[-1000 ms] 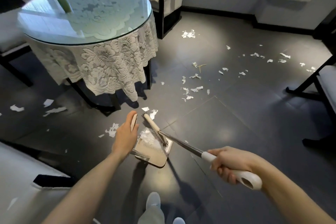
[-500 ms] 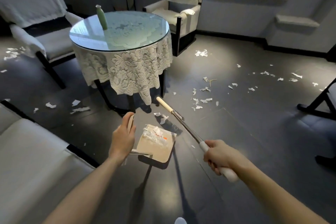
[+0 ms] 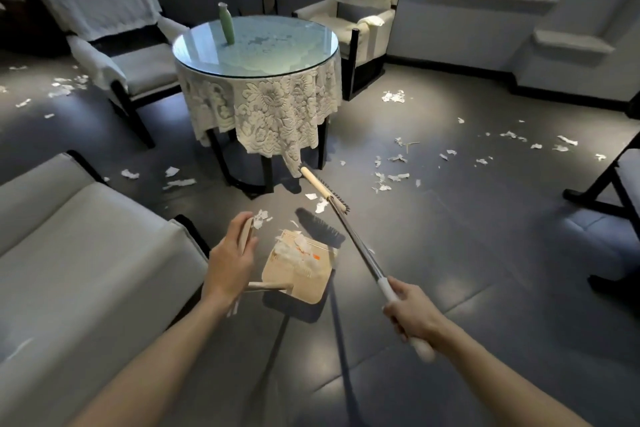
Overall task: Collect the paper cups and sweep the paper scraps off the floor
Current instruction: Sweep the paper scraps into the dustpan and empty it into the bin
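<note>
The left hand [image 3: 230, 260] holds the top of the dustpan handle [image 3: 246, 236], its fingers [image 3: 239, 227] curled round the beige grip. The dustpan [image 3: 304, 282] hangs just to the right of those fingers, tilted, with a heap of white paper scraps [image 3: 298, 255] lying in it and a dark shadow on the floor [image 3: 450, 253] beneath its near edge.

The right hand [image 3: 412, 315] grips the broom [image 3: 360, 253] by the white sleeve at the near end of its pole, fingers [image 3: 393, 312] wrapped tightly round it. From this grip the metal pole slants away and to the left, over the right edge of the dustpan. The broom head [image 3: 323, 189] is well beyond both sets of fingers, just short of the hanging lace cloth; its shadow falls apart from it on the floor, next to the far edge of the dustpan.

Loose scraps [image 3: 320, 206] lie on the floor just beside the broom head, and a few more sit right past the left fingertips. A wider scatter [image 3: 388, 180] spreads far to the right of the broom head, and more pieces [image 3: 173, 177] lie well to the left of the left fingers, by a pale sofa [image 3: 86, 253].

Beyond the broom head stands a round glass-topped table [image 3: 294, 45] with a green bottle [image 3: 227, 23] upright on it.
</note>
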